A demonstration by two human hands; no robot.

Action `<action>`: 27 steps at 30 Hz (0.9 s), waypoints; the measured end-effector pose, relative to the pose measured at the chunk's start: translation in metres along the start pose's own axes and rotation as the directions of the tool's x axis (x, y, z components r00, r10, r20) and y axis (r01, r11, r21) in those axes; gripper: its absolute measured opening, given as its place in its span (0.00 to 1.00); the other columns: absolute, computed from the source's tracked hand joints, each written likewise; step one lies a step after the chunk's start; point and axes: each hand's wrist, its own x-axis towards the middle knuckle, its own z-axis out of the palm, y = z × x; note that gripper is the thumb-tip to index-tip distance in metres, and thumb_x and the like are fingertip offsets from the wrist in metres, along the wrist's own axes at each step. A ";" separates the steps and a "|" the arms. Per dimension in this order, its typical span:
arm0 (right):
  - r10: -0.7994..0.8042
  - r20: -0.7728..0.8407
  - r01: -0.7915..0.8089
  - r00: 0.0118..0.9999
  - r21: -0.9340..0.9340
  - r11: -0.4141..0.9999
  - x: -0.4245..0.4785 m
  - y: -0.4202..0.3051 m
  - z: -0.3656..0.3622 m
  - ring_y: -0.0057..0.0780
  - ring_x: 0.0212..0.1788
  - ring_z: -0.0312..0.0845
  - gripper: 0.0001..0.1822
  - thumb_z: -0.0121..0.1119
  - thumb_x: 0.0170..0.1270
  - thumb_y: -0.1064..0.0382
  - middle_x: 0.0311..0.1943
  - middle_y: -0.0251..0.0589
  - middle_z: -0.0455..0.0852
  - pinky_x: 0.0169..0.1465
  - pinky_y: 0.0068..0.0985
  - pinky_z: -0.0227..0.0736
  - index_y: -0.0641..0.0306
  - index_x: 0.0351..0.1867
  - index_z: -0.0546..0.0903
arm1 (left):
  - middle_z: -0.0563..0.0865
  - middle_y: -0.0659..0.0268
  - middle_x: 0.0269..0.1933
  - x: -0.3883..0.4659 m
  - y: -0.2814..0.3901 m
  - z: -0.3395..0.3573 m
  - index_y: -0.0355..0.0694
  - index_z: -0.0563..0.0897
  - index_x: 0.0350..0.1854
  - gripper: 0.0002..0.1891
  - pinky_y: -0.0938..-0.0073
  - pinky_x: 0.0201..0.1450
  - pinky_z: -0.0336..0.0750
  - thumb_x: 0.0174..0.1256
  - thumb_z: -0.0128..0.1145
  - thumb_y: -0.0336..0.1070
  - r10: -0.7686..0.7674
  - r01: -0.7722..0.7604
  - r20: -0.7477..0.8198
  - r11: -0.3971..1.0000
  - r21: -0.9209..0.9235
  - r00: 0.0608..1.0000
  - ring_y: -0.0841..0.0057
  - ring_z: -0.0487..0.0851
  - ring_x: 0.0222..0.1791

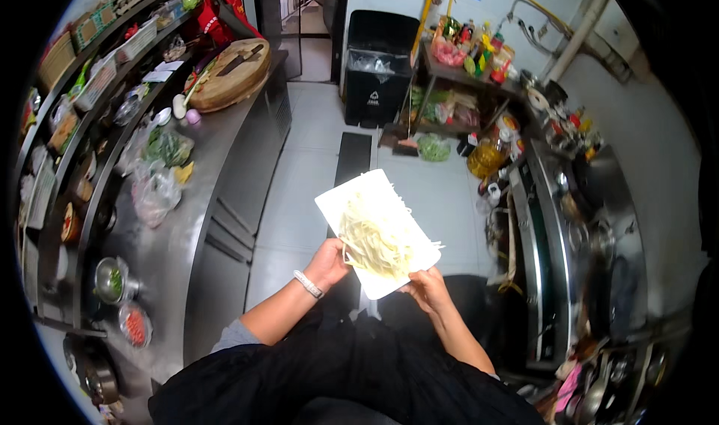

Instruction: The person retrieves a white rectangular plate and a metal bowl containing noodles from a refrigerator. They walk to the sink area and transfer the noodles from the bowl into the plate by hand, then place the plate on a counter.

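Observation:
Both of my hands carry a white rectangular tray or board (pixel 375 288) in front of my body, above the floor. A heap of pale, thin-cut vegetable strips (pixel 373 239) covers much of it, some poking past the right edge. My left hand (pixel 327 265) grips the left edge, and a white-banded watch (pixel 308 284) sits on that wrist. My right hand (pixel 429 289) holds the near right corner, its thumb on top. The fingers beneath are hidden. Glare washes out the white surface, so whether it has a rim I cannot tell.
Along the left runs a steel counter (pixel 216 150) bearing a round wooden chopping block (pixel 230 82) with a knife (pixel 240 60). A metal bowl (pixel 109 282) stands nearer. Ahead is a black bin (pixel 377 96). A stove (pixel 553 245) lines the right, beside an oil jug (pixel 486 158).

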 end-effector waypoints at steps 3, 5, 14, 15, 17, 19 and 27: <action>-0.036 -0.022 0.036 0.999 -0.011 0.999 0.096 -0.049 -0.005 0.43 0.51 0.69 0.28 0.42 0.48 0.75 0.52 0.52 0.67 0.44 0.39 0.74 0.73 0.56 0.57 | 0.75 0.53 0.48 0.080 0.056 0.023 0.25 0.67 0.49 0.22 0.63 0.57 0.64 0.48 0.42 0.25 0.081 -0.081 0.006 0.997 -0.002 0.997 0.64 0.73 0.50; -0.046 0.033 0.046 0.998 -0.014 0.999 0.166 -0.076 -0.016 0.45 0.52 0.68 0.29 0.43 0.48 0.75 0.53 0.52 0.66 0.45 0.41 0.73 0.73 0.56 0.57 | 0.74 0.53 0.49 0.134 0.097 0.027 0.25 0.66 0.49 0.22 0.63 0.58 0.63 0.48 0.42 0.26 0.115 -0.114 0.046 0.993 -0.028 0.992 0.64 0.72 0.50; -0.105 0.060 0.096 0.993 0.134 0.986 0.454 -0.190 -0.035 0.48 0.52 0.68 0.30 0.41 0.49 0.74 0.54 0.54 0.65 0.46 0.44 0.72 0.73 0.58 0.54 | 0.72 0.55 0.51 0.385 0.290 0.043 0.28 0.63 0.53 0.22 0.65 0.57 0.62 0.55 0.43 0.32 0.140 -0.141 0.231 0.990 -0.013 0.963 0.68 0.71 0.51; -0.093 0.080 0.079 0.992 0.165 0.983 0.488 -0.206 -0.042 0.48 0.52 0.68 0.30 0.41 0.49 0.74 0.54 0.55 0.65 0.46 0.44 0.72 0.74 0.58 0.54 | 0.72 0.53 0.52 0.412 0.309 0.039 0.29 0.62 0.54 0.22 0.65 0.57 0.62 0.56 0.42 0.32 0.144 -0.142 0.215 0.990 -0.026 0.966 0.66 0.72 0.51; -0.089 0.072 0.072 0.993 0.213 0.974 0.551 -0.232 -0.057 0.49 0.52 0.68 0.30 0.41 0.49 0.74 0.54 0.55 0.65 0.46 0.44 0.72 0.74 0.57 0.54 | 0.70 0.50 0.52 0.454 0.343 0.039 0.29 0.61 0.54 0.22 0.65 0.57 0.62 0.57 0.42 0.33 0.127 -0.123 0.208 0.992 -0.033 0.970 0.63 0.71 0.52; -0.096 0.027 0.087 0.995 0.225 0.970 0.614 -0.264 -0.075 0.49 0.52 0.68 0.29 0.41 0.49 0.74 0.53 0.56 0.66 0.46 0.44 0.73 0.74 0.57 0.53 | 0.68 0.47 0.54 0.483 0.377 0.027 0.30 0.61 0.55 0.22 0.64 0.59 0.60 0.57 0.44 0.33 0.146 -0.147 0.017 0.987 0.069 0.989 0.59 0.68 0.54; 0.150 -0.283 -0.103 0.947 0.172 0.980 0.905 -0.336 -0.188 0.47 0.46 0.72 0.26 0.44 0.48 0.67 0.51 0.49 0.70 0.49 0.46 0.67 0.61 0.54 0.64 | 0.69 0.46 0.52 0.515 0.469 -0.117 0.32 0.66 0.47 0.19 0.61 0.58 0.62 0.53 0.49 0.34 0.404 -0.484 -0.523 0.875 -0.019 0.751 0.56 0.68 0.53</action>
